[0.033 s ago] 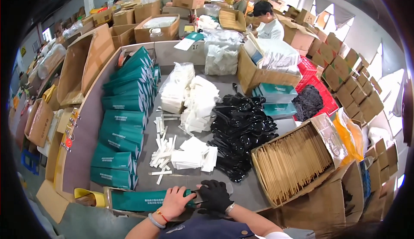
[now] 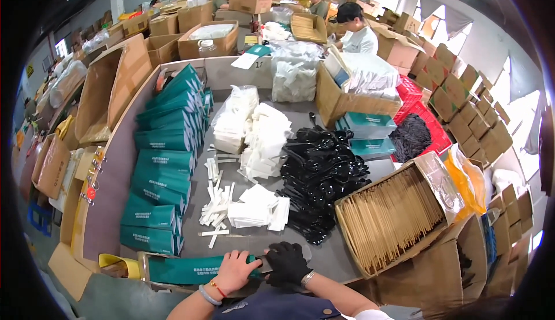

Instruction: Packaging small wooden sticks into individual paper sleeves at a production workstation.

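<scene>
Green packet (image 2: 176, 268) lies partly under left grip (image 2: 234, 271), beside right grip (image 2: 287, 264), both closures unclear.

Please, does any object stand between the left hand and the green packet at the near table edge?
Nothing visible stands between them: the left hand rests on top of the green packet, near its right end.

From where I stand, the black-gloved right hand (image 2: 285, 264) hides whatever lies directly beneath it, and the bare left hand (image 2: 235, 270) covers part of the green packet (image 2: 173, 270), whose smallest print is too fine to read. Both forearms (image 2: 338, 294) are cut off at the lower edge, and a cardboard box (image 2: 337, 101) hides the lower body of a far co-worker (image 2: 361, 41)
</scene>
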The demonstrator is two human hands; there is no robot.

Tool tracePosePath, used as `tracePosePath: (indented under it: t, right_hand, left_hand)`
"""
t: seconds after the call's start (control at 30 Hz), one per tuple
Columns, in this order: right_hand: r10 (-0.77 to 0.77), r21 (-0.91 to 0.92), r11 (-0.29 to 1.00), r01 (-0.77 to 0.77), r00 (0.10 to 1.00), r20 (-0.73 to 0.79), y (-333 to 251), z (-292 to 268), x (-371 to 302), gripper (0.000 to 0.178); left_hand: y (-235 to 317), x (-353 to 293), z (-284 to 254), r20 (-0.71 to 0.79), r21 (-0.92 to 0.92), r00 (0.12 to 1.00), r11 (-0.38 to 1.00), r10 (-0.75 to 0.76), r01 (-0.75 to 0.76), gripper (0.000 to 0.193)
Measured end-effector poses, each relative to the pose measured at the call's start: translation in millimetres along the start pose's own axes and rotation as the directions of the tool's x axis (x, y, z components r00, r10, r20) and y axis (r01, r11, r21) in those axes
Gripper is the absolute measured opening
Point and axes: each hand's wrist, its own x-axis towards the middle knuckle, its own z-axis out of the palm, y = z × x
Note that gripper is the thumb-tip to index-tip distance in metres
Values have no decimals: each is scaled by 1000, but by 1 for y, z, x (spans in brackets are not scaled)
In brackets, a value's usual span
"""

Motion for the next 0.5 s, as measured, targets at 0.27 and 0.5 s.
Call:
tracePosePath:
  t: [0.27, 0.5]
  right_hand:
    - [140, -15, 990, -139, 978, 157, 9, -51, -5, 63]
    - [247, 18, 968, -249, 966, 80, 15, -54, -15, 62]
  left_hand:
    - [-26, 10, -83, 178, 69, 978, 990, 108, -122, 28]
    - [-102, -39, -44, -358, -36, 865, 931, -352, 364, 33]
